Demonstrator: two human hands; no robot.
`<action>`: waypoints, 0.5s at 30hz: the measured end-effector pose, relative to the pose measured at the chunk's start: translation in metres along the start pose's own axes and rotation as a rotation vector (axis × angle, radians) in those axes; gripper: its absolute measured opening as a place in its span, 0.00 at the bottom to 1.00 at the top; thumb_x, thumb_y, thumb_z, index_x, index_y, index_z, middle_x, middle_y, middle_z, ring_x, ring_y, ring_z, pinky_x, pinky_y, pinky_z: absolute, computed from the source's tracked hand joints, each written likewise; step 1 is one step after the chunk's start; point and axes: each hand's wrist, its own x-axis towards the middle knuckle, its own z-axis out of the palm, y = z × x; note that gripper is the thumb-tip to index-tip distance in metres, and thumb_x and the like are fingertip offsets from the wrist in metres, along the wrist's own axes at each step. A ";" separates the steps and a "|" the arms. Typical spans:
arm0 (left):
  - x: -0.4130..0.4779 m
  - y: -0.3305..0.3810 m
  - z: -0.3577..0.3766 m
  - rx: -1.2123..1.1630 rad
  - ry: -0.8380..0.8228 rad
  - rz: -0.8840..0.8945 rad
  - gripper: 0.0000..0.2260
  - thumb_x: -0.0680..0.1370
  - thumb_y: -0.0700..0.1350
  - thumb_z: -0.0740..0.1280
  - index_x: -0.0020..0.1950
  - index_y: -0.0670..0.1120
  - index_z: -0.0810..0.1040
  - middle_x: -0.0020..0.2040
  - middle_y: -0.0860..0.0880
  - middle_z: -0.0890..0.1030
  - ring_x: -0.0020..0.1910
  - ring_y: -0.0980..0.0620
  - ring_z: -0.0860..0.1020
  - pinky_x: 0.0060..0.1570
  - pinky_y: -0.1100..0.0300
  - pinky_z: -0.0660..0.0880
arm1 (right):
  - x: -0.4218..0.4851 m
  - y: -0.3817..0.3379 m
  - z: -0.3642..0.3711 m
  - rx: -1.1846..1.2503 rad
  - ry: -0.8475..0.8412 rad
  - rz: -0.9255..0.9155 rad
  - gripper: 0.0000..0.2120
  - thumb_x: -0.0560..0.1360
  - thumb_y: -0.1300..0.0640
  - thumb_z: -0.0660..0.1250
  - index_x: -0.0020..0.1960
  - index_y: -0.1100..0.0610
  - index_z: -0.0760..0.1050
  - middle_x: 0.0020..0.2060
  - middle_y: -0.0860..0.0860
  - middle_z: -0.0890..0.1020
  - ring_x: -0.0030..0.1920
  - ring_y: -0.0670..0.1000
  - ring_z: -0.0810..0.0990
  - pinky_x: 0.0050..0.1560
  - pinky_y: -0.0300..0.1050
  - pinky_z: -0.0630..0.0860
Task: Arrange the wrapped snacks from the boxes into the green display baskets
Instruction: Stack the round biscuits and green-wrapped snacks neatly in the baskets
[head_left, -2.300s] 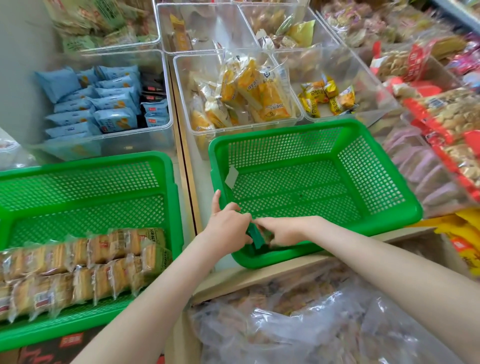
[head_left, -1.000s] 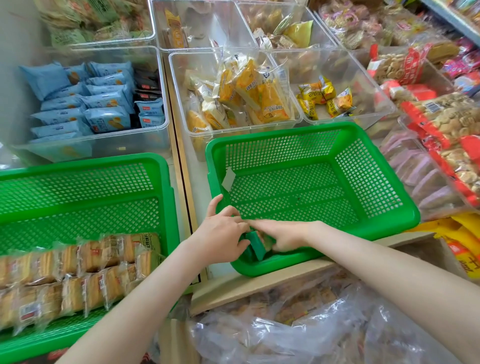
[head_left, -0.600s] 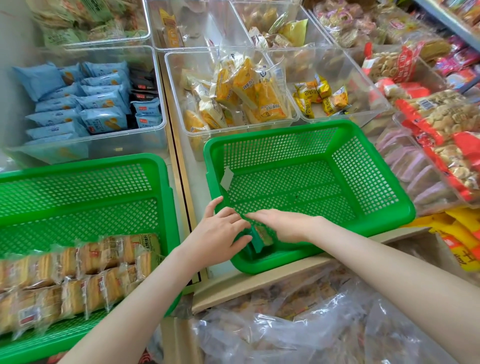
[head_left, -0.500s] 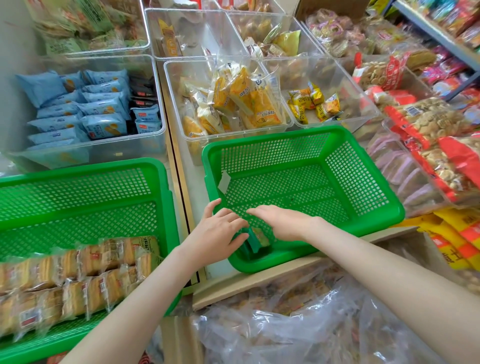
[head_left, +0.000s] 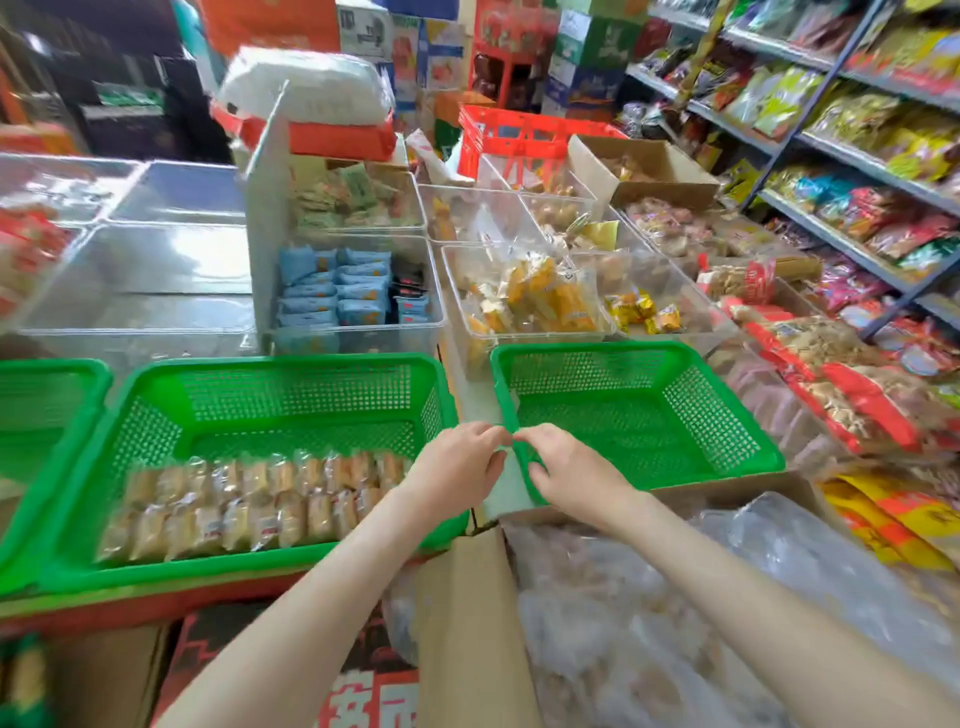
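Note:
An almost bare green basket (head_left: 639, 351) stands at the right on the display. My left hand (head_left: 457, 462) and my right hand (head_left: 566, 467) meet at its near-left corner. The left hand's curled fingers pinch the corner rim from outside. Curled fingers of the right hand reach down inside that corner, and what they touch is hidden. A second green basket (head_left: 280, 364) to the left holds two rows of wrapped snacks (head_left: 249, 499) along its near side. Below my arms is an open cardboard box (head_left: 467, 623) with a clear plastic bag of snacks (head_left: 649, 623).
A third green basket (head_left: 47, 374) shows at the far left edge. Behind the baskets stand clear bins with blue packs (head_left: 337, 291) and yellow packs (head_left: 540, 301). Bagged goods (head_left: 831, 384) crowd the right side, below store shelves (head_left: 857, 156).
The camera has tilted up and the shop behind has come into view. Both hands have stayed at the right basket's near-left corner. The snack seen there earlier is now covered.

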 end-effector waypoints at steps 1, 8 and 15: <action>-0.022 -0.001 -0.008 -0.001 0.023 -0.018 0.14 0.81 0.46 0.58 0.64 0.46 0.76 0.59 0.45 0.78 0.59 0.44 0.75 0.57 0.54 0.69 | -0.011 -0.019 0.003 0.003 0.020 -0.012 0.22 0.77 0.65 0.58 0.71 0.60 0.66 0.68 0.56 0.70 0.69 0.54 0.68 0.67 0.41 0.61; -0.229 -0.031 -0.069 0.019 0.078 -0.159 0.17 0.76 0.46 0.56 0.57 0.41 0.79 0.52 0.42 0.81 0.51 0.41 0.79 0.48 0.51 0.76 | -0.071 -0.171 0.079 0.125 0.028 -0.084 0.26 0.77 0.62 0.61 0.74 0.58 0.63 0.70 0.54 0.68 0.69 0.54 0.69 0.65 0.45 0.65; -0.419 -0.134 -0.114 0.068 -0.011 -0.501 0.23 0.73 0.51 0.50 0.56 0.42 0.79 0.51 0.44 0.80 0.50 0.41 0.78 0.50 0.52 0.76 | -0.079 -0.323 0.178 0.121 -0.165 -0.300 0.27 0.77 0.63 0.59 0.76 0.57 0.59 0.72 0.54 0.66 0.72 0.53 0.63 0.70 0.44 0.61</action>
